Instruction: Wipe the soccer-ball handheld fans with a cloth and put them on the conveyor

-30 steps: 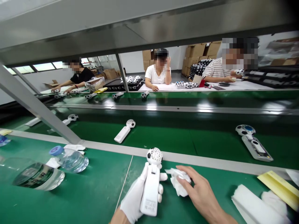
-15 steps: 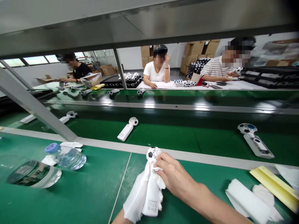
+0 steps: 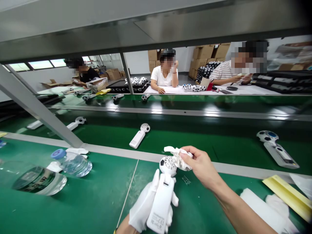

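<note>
Green table spans the near foreground, a pale rail along its far edge. Far left, a large clear bottle bears a dark label; just beside it is a smaller bottle with a blue cap. Whether either stands or lies cannot be determined. White paper sits partly behind the smaller one. A slanting grey post partly covers one fan on the green belt beyond the rail; farther right, a white fan lies on that belt.

Left grip, white-gloved: closed around the handle of the held fan. Handle rests across the palm, thumb along its left side, fingertips visible on its right. Printed marks face up near the lower end. The football-patterned head projects clear of the fingers.

Right grip, bare: fingers pinched on a crumpled tissue at the right side of that head; firmness of contact cannot be judged.

Right end: a white sheet on the table, an uncovered fan on the belt, then folded yellow paper on the table.
</note>
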`<state>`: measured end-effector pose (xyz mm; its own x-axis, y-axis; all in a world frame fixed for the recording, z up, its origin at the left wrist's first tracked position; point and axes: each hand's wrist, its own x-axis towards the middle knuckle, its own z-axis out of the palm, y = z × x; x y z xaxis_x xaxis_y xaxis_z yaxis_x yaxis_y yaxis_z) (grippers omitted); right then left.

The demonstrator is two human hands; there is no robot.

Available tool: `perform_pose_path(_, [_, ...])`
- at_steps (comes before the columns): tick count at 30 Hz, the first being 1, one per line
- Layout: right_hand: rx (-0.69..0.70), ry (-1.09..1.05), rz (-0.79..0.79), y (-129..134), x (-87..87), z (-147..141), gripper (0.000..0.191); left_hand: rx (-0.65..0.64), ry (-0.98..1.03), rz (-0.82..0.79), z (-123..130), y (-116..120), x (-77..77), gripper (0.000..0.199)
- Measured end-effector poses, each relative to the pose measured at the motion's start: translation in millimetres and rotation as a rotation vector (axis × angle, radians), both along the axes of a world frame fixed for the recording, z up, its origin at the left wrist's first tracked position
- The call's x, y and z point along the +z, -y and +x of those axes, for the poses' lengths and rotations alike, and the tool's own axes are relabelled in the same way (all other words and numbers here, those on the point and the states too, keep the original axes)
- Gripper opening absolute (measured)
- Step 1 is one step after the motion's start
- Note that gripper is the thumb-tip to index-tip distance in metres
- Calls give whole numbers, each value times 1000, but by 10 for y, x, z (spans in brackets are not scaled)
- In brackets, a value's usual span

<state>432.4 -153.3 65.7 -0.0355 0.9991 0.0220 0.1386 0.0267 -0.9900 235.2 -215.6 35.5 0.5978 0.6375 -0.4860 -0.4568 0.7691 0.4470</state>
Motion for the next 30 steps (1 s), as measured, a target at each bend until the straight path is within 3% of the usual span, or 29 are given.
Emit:
perform_pose_path(3, [32,-143,-106,28,17,33,31,-62,-15,-6,54,-141,-35,38])
perform_pose_path(5, [52,-120,-96,76,7,7,31,-86,-32,2,60,-163,-37,37])
perform_pose_path(10, [98,179,170,215,-24,-101,14,-104,-95,49,40,-44,-12,32])
perform_pose_path(13, [146,320,295,243,-39,-135,15,-86,-142,83,31,26,-13,31])
perform_pose_path(18, [157,319,240,156,-72,-162,13,-21,-226,146,-31,136,-20,39])
perform_pose_path(22, [95,287,199,177,-80,-125,10,-38,-255,211,-36,135,-124,52])
perform_pose_path(27, [107,447,116,640,-151,120,13,-77,-396,292,33,-104,-304,64])
perform_pose_path(30, [250,619,3,1022,-152,295,47,-147,-366,238,59,-206,-278,83])
